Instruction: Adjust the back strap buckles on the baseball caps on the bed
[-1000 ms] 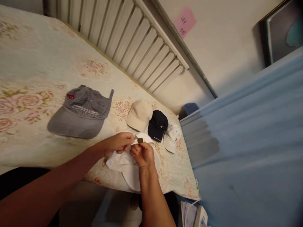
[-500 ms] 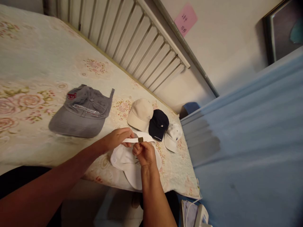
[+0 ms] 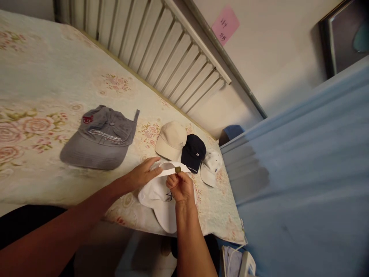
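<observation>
Head cam: looking at a flowery cloth (image 3: 57, 73), pale bars (image 3: 150, 42) far side, blue curtain (image 3: 302, 173) right. Got a white cap (image 3: 159, 197) by the near edge, clamping its strap (image 3: 168, 172) in the right hand's (image 3: 182, 187) grip beside the buckle (image 3: 178, 169), left hand (image 3: 140, 176) fingers apart. Can't fully see its half-covered logo (image 3: 169, 196) or the framed picture (image 3: 346, 42), cut off far right.

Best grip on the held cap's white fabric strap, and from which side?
Probably pinch the white fabric strap left of its square brass-coloured buckle, from the left: there it's a narrow, flat band, and the right hand is at the buckle end.
</observation>
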`<action>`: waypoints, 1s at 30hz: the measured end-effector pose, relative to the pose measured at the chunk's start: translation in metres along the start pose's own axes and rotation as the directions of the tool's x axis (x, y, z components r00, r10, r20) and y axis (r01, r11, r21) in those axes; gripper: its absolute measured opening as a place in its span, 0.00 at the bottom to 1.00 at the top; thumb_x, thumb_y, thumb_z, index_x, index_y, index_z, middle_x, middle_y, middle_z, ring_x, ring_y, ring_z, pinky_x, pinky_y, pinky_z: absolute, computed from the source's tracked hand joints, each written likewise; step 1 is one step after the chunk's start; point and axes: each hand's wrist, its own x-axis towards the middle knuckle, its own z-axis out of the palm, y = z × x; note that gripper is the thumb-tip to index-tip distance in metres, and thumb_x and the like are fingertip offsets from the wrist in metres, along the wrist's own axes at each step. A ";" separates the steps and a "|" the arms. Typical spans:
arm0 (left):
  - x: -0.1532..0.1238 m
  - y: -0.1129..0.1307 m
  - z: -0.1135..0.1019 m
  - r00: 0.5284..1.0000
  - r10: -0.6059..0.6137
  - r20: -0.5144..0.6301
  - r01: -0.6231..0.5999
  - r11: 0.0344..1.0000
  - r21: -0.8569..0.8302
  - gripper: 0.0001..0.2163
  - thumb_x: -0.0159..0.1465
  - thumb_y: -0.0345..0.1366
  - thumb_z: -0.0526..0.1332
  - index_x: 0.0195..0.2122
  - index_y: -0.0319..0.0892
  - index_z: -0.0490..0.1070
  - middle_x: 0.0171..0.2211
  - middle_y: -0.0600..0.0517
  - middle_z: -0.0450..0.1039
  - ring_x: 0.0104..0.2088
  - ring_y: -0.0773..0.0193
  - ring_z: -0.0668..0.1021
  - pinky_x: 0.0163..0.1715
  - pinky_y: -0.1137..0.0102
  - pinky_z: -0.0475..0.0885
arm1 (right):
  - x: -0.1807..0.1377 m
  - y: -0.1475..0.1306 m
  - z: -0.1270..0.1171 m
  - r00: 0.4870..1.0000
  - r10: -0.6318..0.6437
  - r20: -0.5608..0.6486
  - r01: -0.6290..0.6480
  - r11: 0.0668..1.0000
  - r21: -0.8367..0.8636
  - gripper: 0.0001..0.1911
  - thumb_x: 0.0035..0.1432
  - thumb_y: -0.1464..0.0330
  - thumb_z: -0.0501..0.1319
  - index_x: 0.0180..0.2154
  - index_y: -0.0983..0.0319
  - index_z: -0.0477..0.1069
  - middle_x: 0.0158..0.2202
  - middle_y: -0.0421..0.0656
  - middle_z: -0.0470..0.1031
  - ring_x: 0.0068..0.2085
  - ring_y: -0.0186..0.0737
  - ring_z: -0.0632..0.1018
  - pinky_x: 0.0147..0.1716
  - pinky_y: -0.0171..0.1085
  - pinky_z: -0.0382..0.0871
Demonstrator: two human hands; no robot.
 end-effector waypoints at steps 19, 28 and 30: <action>-0.004 -0.008 0.023 0.997 0.066 -0.030 -0.065 0.998 0.025 0.32 0.65 0.47 0.45 0.65 0.30 0.46 0.66 0.33 0.50 0.65 0.50 0.57 0.63 0.53 0.52 | -0.001 0.012 0.007 1.000 0.001 -0.005 -0.001 1.000 -0.030 0.11 0.47 0.69 0.59 0.21 0.59 0.56 0.15 0.32 0.56 0.16 0.29 0.58 0.18 0.32 0.51; -0.019 -0.011 0.040 0.979 0.160 -0.123 -0.135 0.972 0.191 0.42 0.53 0.40 0.63 0.66 0.40 0.43 0.66 0.35 0.50 0.65 0.43 0.56 0.60 0.47 0.56 | -0.004 -0.005 -0.001 0.999 -0.017 0.027 0.017 1.000 -0.003 0.11 0.49 0.70 0.57 0.22 0.60 0.55 0.16 0.33 0.55 0.17 0.28 0.57 0.19 0.31 0.51; -0.022 -0.018 0.049 0.958 0.164 -0.234 -0.102 0.961 0.257 0.38 0.55 0.35 0.60 0.65 0.41 0.44 0.66 0.36 0.50 0.65 0.44 0.56 0.61 0.48 0.56 | -0.005 -0.007 -0.003 1.000 -0.012 0.015 0.012 1.000 -0.017 0.12 0.49 0.69 0.57 0.21 0.59 0.53 0.16 0.32 0.54 0.17 0.28 0.57 0.19 0.31 0.51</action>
